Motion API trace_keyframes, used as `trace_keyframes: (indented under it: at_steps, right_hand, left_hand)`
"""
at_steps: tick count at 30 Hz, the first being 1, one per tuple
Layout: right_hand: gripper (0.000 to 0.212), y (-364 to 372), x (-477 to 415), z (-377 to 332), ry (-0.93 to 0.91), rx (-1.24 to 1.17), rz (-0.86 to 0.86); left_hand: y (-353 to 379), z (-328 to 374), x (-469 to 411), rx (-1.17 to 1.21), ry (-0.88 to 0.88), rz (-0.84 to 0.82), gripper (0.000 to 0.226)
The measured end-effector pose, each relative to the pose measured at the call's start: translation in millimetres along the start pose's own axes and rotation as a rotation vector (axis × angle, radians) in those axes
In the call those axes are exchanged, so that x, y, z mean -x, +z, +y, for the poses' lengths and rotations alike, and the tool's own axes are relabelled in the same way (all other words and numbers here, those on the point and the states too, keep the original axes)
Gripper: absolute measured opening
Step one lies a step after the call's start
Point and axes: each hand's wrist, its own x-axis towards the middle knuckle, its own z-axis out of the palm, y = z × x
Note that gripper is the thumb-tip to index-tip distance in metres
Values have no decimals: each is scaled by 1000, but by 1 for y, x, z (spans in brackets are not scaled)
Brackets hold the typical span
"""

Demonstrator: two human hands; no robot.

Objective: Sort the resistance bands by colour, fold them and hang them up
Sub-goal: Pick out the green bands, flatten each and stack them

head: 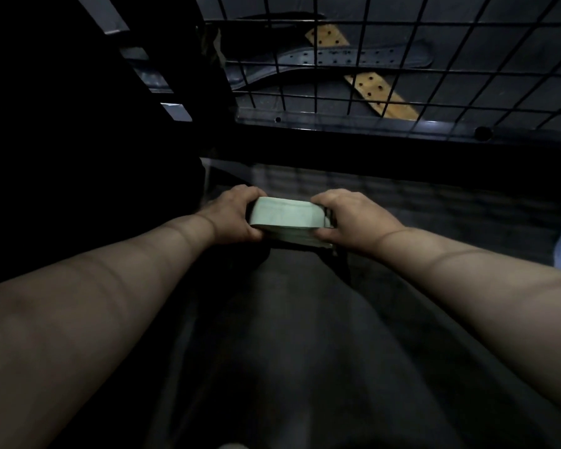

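My forearms reach out from the bottom of the view over a dark surface, too dim for me to say whether it is floor or mat. Both meet at the folded band, a pale green stack of flat layers, and I place everything else from it.

My left hand grips the band's left end, thumb underneath on the near side and fingers curled over the top. My right hand grips the right end the same way, where a darker loop seems to wrap the layers. I cannot tell whether the band rests on the surface or hangs just above it.

I judge the step in hand is squaring the fold before hanging. To do it well I should keep both ends pinched evenly so the layers stay lined up, press out the slack, and not loosen one side first, since a springy stack would fan open.

To the right of the band, at the edge of view, sits a pale blue-white shape I cannot identify. Beyond the band runs a metal rail, and above that a wire grid. Behind the grid lie a dark belt with punched holes and a tan strap. No hook shows plainly here.
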Motion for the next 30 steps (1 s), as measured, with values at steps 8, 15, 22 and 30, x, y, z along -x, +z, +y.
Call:
trace_keyframes:
  at_steps: [8,15,22,30]
  right_hand:
    - [78,27,23,14,-59,137,-68]
    - [57,36,22,-7,237,-237,115]
    - [73,24,19,-1,131,-183,-21]
    - [65,20,16,0,60,-50,-51]
  left_hand:
    - [5,3,3,-31,-18,-15,80]
    - [4,-2,3,-24,20,-49,79]
    - [1,-5,0,-17,68,-32,60]
    - [-4,-3,-4,-51,73,-38,64]
